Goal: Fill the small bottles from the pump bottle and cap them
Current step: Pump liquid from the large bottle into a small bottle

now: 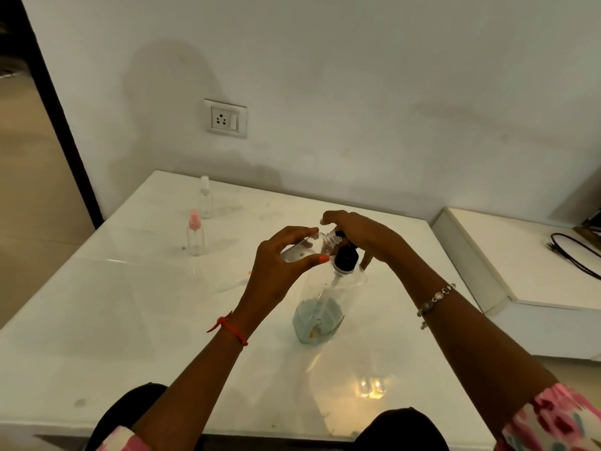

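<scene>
I see left hand pinching the small bottle by its body, tilted, mouth at the pump bottle spout | right hand curled over the pump top | small bottle looks light, thin, slick: I'd hold mid-body, gently

With the pump bottle as dial centre, its top is crowded: the left hand grips an open small bottle at 11 o'clock, and the right hand curls over the pump at 1. Forearms cross the desk at 7 and 4. A pink-capped bottle and a clear-capped bottle stand well apart at 10. Open desk top spreads from 8 to 9. A raised ledge blocks 3, and the wall closes 12.
</scene>
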